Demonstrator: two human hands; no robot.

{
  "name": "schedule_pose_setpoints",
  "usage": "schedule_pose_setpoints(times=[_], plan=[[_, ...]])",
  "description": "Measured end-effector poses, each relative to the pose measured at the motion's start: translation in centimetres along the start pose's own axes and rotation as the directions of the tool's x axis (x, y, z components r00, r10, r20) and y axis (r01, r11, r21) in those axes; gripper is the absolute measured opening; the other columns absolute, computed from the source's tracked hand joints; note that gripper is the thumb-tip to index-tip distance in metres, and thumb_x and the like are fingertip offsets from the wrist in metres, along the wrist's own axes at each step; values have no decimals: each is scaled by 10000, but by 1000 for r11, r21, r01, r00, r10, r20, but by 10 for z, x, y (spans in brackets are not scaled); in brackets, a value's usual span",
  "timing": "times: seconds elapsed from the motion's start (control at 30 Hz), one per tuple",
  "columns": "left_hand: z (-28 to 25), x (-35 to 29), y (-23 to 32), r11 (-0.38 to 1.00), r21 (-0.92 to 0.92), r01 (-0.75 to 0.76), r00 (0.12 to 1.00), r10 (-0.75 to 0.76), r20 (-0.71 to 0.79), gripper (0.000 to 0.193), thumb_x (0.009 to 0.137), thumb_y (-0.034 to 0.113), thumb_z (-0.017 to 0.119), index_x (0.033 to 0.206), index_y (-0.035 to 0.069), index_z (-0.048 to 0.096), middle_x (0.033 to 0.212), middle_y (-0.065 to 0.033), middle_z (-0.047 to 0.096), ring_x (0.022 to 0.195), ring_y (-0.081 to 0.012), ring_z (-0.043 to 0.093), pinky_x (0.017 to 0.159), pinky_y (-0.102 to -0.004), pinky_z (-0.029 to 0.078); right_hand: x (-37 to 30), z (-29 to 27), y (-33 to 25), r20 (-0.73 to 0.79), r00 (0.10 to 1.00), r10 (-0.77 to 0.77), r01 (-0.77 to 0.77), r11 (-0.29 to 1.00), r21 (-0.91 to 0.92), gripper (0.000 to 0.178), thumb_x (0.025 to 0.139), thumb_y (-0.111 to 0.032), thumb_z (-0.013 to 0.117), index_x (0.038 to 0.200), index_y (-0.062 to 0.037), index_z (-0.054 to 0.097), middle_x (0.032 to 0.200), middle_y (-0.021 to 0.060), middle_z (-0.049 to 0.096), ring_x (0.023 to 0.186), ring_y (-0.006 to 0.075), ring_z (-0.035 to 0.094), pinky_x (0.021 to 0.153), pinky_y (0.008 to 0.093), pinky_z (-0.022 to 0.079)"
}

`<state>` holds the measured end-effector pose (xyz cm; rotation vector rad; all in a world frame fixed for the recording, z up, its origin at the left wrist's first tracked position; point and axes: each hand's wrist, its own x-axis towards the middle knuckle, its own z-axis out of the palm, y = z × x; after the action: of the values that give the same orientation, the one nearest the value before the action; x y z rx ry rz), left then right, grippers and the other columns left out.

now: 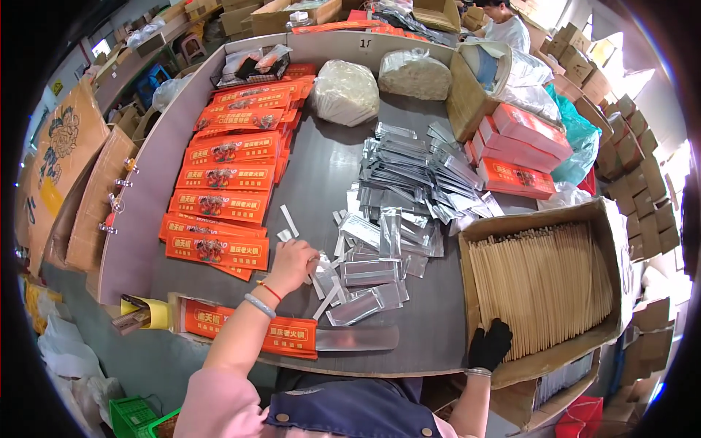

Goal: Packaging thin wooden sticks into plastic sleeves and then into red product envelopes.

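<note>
Nearest, the black-gloved right hand [489,344] curls closed on pale wooden sticks at the near edge of the brown cardboard box [610,219]. Beyond it, the bare left hand [290,264] pinches a silver foil sachet [321,264] from the loose pile [409,190]; gathering seems underway. Bare dark tabletop [321,168] lies beyond, beside the orange printed sleeves [223,206].

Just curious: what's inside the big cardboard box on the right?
The cardboard box is packed with pale wooden sticks lying side by side. The gloved right hand reaches in at its near edge. Anything beneath the sticks is hidden.
</note>
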<state>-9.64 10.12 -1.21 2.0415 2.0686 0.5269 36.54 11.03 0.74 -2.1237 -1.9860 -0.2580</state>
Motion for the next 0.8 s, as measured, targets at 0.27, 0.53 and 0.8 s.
schedule_pose_setpoints(times=[0.27,0.53,0.8], plan=[[-27,-20,26,959,-257,-120,988,91,-121,76,797,105,695,827,76,632,764,-81,590,770,-288,583,722,-404,423,11,0,-3,143,984,107,-89,988,-129,183,827,-147,645,920,-27,544,948,170,578,949,358,555,794,476,461],[16,-56,95,904,-421,-81,990,121,70,198,768,173,748,851,62,607,784,-106,579,757,-302,585,674,-416,449,7,7,-7,165,981,103,-88,991,-98,148,860,-133,607,940,-27,542,950,168,589,910,341,589,781,469,478],[34,-52,103,994,-106,-14,1000,16,14,319,688,197,805,903,114,585,852,-65,602,855,-289,570,735,-428,419,9,-19,-17,210,902,378,-413,610,676,133,989,-109,475,1009,19,509,964,163,568,907,290,556,812,378,456]])
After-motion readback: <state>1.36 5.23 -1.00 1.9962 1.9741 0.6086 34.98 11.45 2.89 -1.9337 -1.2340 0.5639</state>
